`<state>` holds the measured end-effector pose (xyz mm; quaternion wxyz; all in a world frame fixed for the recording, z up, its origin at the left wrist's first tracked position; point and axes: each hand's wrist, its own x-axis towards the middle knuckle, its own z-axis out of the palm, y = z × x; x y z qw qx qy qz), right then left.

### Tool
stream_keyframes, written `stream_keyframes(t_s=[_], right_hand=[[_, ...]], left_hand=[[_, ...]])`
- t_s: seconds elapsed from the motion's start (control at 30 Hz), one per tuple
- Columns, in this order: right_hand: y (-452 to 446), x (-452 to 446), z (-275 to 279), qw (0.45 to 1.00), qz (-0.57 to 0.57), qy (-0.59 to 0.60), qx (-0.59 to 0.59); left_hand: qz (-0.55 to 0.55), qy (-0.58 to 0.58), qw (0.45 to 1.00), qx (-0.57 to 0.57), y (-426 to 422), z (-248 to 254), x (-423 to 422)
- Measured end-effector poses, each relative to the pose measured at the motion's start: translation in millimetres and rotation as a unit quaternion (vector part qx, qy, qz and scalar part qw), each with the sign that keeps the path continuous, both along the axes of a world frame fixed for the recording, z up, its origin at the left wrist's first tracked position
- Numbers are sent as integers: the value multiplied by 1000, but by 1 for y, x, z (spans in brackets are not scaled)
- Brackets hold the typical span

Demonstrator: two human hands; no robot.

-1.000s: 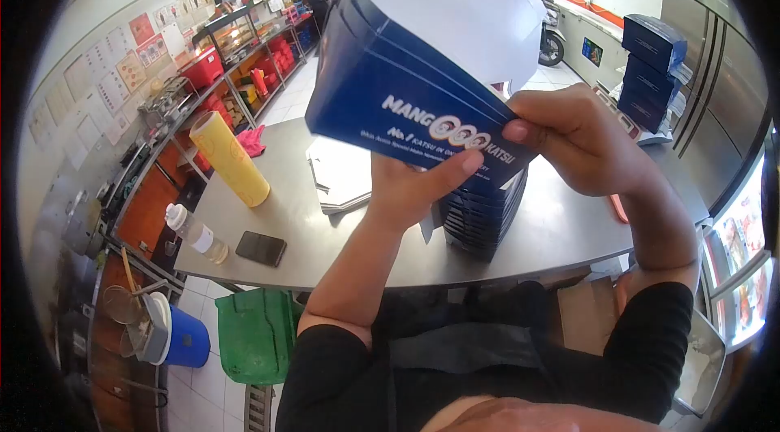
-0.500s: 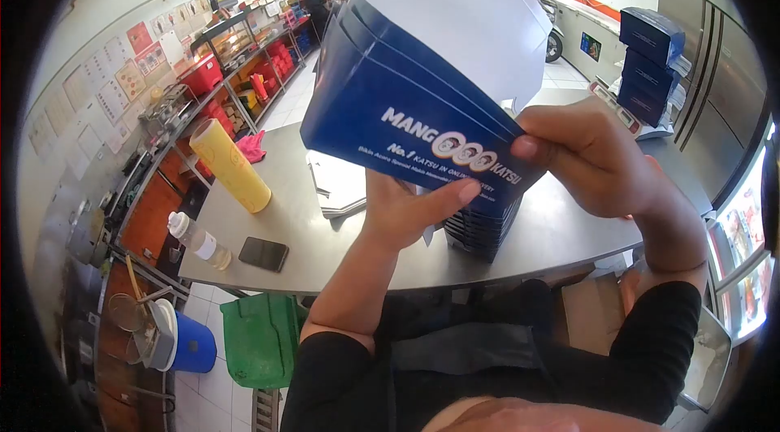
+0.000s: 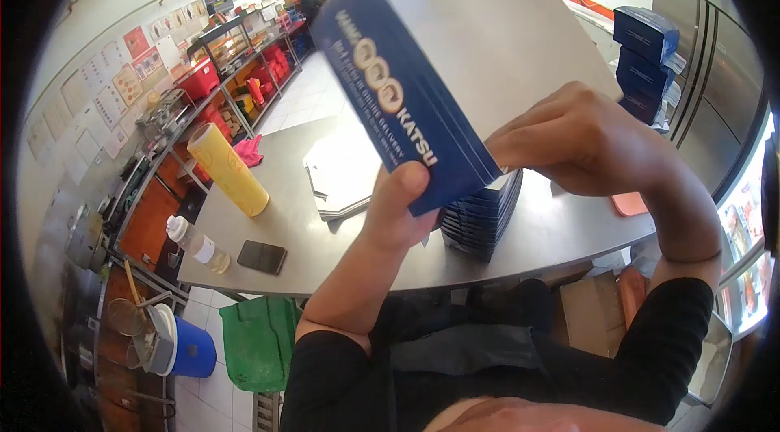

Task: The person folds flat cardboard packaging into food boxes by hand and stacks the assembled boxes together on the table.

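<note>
A takeaway box point(image 3: 435, 119) of dark blue card, white inside, is held tilted above the table with its white lid flap raised. The printed front panel faces me. My left hand point(image 3: 394, 212) is closed on its lower end, thumb pressed on the print. My right hand point(image 3: 581, 139) has its fingers bent at the near corner, where the white inside meets the blue side; its fingertips are partly hidden. Directly below stands a stack of nested dark blue boxes point(image 3: 479, 225). Left of it lie flat white card blanks point(image 3: 341, 180).
On the metal table point(image 3: 390, 269) are a yellow roll point(image 3: 229, 169), a clear bottle point(image 3: 197, 243), a black phone point(image 3: 262, 256) and a pink cloth point(image 3: 248, 150). Blue boxes point(image 3: 642, 70) are stacked at the right. A green bin point(image 3: 258, 342) and blue bucket point(image 3: 193, 348) stand below left.
The box has turned so its front panel slopes more steeply down to the right. My left hand has shifted its grip to the lower end, and my right hand has moved from the panel to the corner.
</note>
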<state>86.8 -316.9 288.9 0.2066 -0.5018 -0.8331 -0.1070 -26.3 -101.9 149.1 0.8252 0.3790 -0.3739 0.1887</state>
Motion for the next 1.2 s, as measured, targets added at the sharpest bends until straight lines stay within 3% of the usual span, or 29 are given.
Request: stream_keyframes(t_s=[0.07, 0.17, 0.23, 0.4, 0.47, 0.6, 0.77, 0.9, 1.03, 1.2], right_hand=[[-1, -1, 1, 999, -5, 24, -28], [0, 10, 0, 996, 58, 60, 15], [-7, 10, 6, 998, 33, 37, 37], [1, 1, -1, 994, 4, -11, 111], [1, 0, 0, 995, -18, -15, 97], [1, 6, -7, 1000, -23, 13, -9], [0, 6, -6, 1000, -25, -4, -12], [-2, 1, -7, 997, -31, -56, 48], [-1, 2, -11, 994, -23, -65, 87], [-6, -2, -8, 995, -19, -59, 74]], left_hand=[[27, 40, 998, 28, 3, 0, -1], [89, 81, 992, 39, 7, 2, -3], [107, 95, 989, 33, 9, 4, -3], [39, 82, 996, 4, -5, 17, -8], [-25, 72, 996, -43, -14, 24, -12], [-18, 70, 997, -40, -15, 19, -9], [-64, 68, 995, -39, -16, 18, -8], [-52, 46, 997, 37, 3, 4, 2], [20, 68, 997, 22, 0, 1, -4], [1, 55, 998, -37, -6, -4, -8]])
